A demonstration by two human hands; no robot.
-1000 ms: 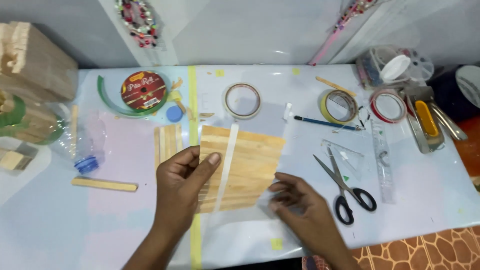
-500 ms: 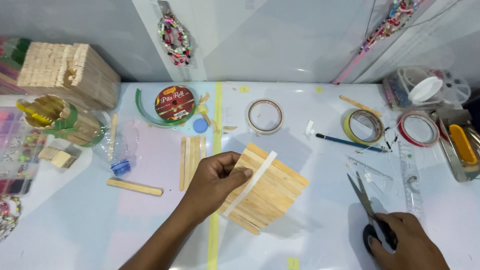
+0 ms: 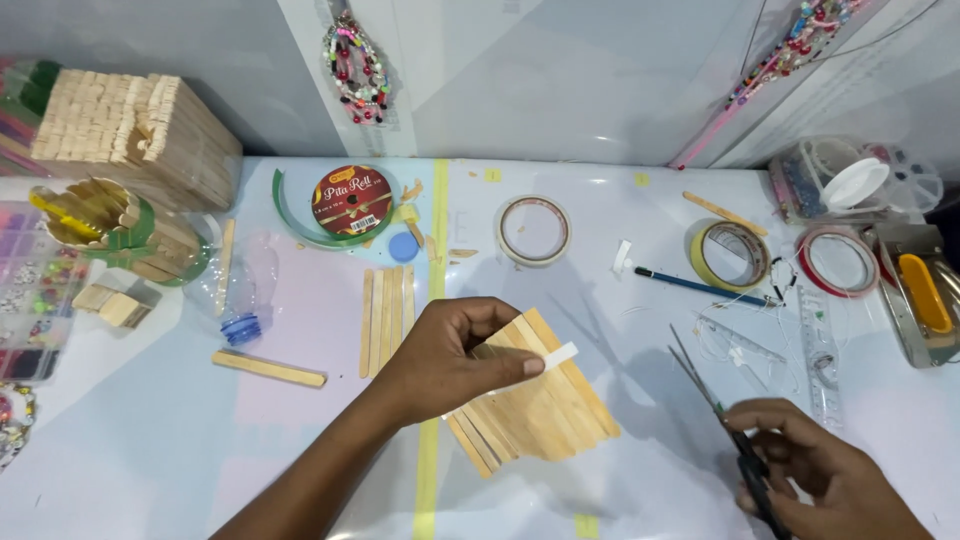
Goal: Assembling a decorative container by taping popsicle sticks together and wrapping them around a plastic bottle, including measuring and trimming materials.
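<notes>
My left hand (image 3: 455, 355) grips a flat panel of wooden craft sticks (image 3: 540, 405) joined side by side, tilted above the table. A strip of white tape (image 3: 560, 353) runs across the panel and pokes out past my thumb. My right hand (image 3: 820, 475) holds black-handled scissors (image 3: 715, 410) at the lower right, blades pointing up-left toward the panel, a short way off it.
Loose craft sticks (image 3: 385, 315) lie left of a yellow tape line (image 3: 432, 300); another stick (image 3: 268, 369) lies further left. Tape rolls (image 3: 534, 230) (image 3: 730, 253) (image 3: 838, 259), a pencil (image 3: 700, 286), clear ruler (image 3: 820, 345), ribbon spool (image 3: 352, 201), plastic bottle (image 3: 235, 295) and stick structures (image 3: 130, 130) surround the table.
My right hand left the panel, took up the scissors and has lifted them toward it. My left hand has turned the panel further, so it now slants the other way.
</notes>
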